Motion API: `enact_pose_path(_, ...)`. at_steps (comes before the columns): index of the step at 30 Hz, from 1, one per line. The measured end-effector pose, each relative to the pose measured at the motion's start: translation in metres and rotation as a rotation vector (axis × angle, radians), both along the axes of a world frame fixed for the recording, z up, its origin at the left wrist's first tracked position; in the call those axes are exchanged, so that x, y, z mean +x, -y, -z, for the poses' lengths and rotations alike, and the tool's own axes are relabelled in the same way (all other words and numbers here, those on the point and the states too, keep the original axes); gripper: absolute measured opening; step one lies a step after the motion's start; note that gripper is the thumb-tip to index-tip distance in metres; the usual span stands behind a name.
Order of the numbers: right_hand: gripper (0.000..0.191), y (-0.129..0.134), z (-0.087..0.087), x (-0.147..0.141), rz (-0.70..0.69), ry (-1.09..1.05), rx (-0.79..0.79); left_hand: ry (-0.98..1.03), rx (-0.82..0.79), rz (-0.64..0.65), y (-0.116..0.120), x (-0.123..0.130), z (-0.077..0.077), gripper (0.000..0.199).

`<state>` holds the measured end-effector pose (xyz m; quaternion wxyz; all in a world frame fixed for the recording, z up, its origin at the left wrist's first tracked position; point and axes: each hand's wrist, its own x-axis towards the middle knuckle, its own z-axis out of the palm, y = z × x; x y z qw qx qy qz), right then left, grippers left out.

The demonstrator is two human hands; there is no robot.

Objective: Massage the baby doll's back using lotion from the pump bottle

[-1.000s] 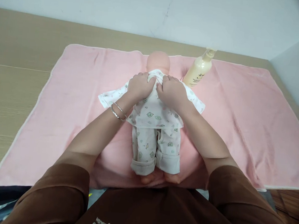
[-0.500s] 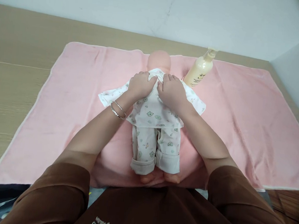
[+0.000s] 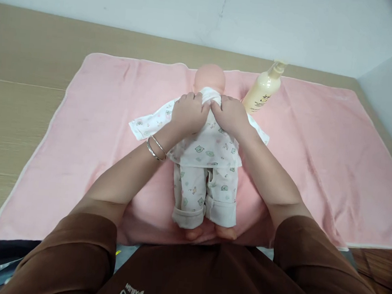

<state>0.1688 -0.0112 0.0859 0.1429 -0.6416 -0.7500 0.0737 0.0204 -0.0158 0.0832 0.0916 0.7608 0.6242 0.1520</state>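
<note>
Your left hand (image 3: 190,113) and right hand (image 3: 232,116), loosely curved, rest on the clothed baby doll (image 3: 209,152), grip indiscernible; probably light, soft-clad, best held around its shoulders.

A blanket (image 3: 319,148) is lying on the worktop (image 3: 29,54). A doll (image 3: 207,152) is lying on the blanket, head (image 3: 210,77) near its far edge, feet (image 3: 226,233) by its near edge. A bottle (image 3: 262,91) is standing right of the head, behind the doll's sleeve (image 3: 260,133).
</note>
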Motion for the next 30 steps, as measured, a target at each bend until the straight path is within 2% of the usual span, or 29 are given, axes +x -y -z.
enact_pose_path(5,0.049,0.008,-0.005,-0.009,-0.055,0.057,0.052,0.065,-0.077,-0.014,-0.021,-0.011,0.005,0.06)
enact_pose_path(11,0.058,-0.011,0.004,0.011,-0.008,-0.102,-0.065,0.051,0.006,-0.047,-0.006,0.0,0.007,0.053)
enact_pose_path(15,0.059,-0.014,0.007,0.014,-0.001,-0.098,-0.044,0.048,0.024,-0.047,-0.001,0.003,0.007,0.053)
enact_pose_path(21,0.062,-0.008,0.005,0.007,-0.002,-0.035,-0.013,0.107,-0.044,-0.032,-0.014,-0.007,0.007,0.05)
enact_pose_path(25,0.056,-0.001,-0.002,0.004,-0.024,0.006,-0.013,0.179,-0.082,-0.058,-0.018,-0.01,0.006,0.051)
enact_pose_path(30,0.054,0.015,-0.009,-0.008,-0.036,0.096,0.022,0.216,-0.056,-0.099,-0.018,-0.009,0.008,0.057)
